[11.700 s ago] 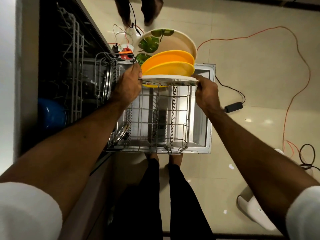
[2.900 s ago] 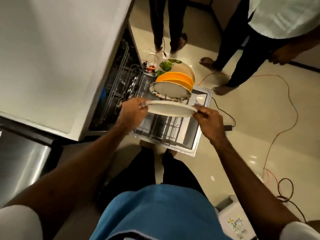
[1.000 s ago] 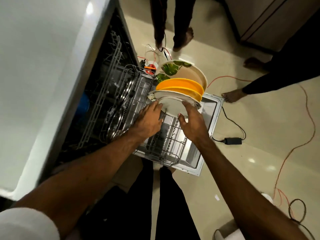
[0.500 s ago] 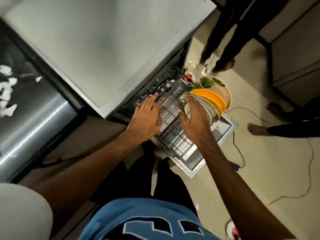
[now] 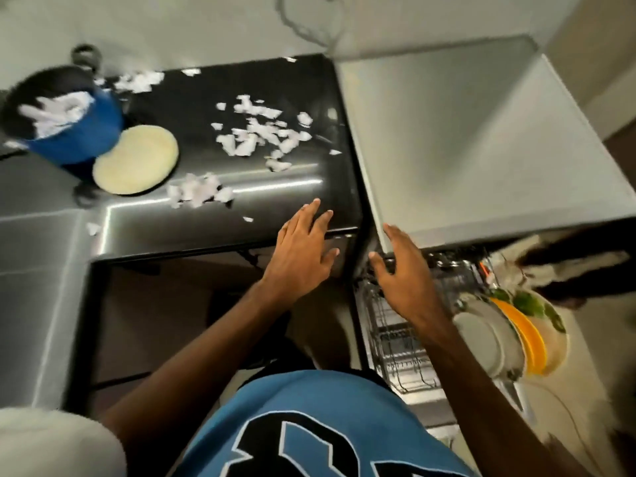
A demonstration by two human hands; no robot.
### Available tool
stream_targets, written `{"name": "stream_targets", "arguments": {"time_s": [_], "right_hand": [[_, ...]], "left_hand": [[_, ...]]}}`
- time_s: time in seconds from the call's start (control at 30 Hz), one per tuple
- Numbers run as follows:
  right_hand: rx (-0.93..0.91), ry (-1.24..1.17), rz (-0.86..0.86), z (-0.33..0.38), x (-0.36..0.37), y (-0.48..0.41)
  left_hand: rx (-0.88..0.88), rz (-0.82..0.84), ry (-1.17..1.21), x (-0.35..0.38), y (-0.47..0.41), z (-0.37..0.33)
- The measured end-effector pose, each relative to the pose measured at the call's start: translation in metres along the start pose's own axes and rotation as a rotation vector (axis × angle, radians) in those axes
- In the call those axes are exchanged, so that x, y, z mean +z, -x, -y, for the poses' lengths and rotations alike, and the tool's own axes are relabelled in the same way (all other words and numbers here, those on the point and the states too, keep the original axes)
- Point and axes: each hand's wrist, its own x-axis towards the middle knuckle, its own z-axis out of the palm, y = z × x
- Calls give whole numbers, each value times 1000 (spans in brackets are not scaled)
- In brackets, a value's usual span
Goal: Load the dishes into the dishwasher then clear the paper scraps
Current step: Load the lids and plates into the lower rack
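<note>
Head view: the left hand [image 5: 303, 256] hangs over the front edge of the dark bench [image 5: 192, 108], fingers straight and spread, holding nothing. The right hand [image 5: 402, 280] is just beside it, over the inner end of the dishwasher rack [image 5: 395, 342], below the edge of the pale bench [image 5: 481, 132]. Its fingers are also straight and it holds nothing.

Paper scraps [image 5: 254, 132] lie scattered across the dark bench, most in a loose patch near its middle and a smaller heap [image 5: 198, 192] nearer the front. A cream plate [image 5: 136, 160] lies flat on this bench, touching a blue bin [image 5: 89, 132] that has white scraps inside.

In the pulled-out rack, dishes stand on edge at the far right end: two white plates [image 5: 481, 339], then orange plates [image 5: 531, 339], then a plate with green leaves [image 5: 550, 325]. The person's blue shirt [image 5: 309, 425] fills the bottom of the view. The picture is blurred at its edges.
</note>
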Motion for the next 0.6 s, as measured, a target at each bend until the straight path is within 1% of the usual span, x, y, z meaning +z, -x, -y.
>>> {"name": "stream_targets", "arguments": {"time_s": [0.07,0.17,0.3,0.47,0.6], "right_hand": [[-82,11,40,30,24,-21],[-154,8,125,72,54,-48],[-251,23,191,123,90,-78],[-319,30,310,169,124,-105],[-373,52,422,200,145,-133]], "left_hand": [[-99,-43,15,-24,12,35],[-218,-96,27,-53,30,83],[-358,-136,57,-76,51,143],[-552,-86,226,-82,57,198],[-647,-46,268,-89,44,228]]}}
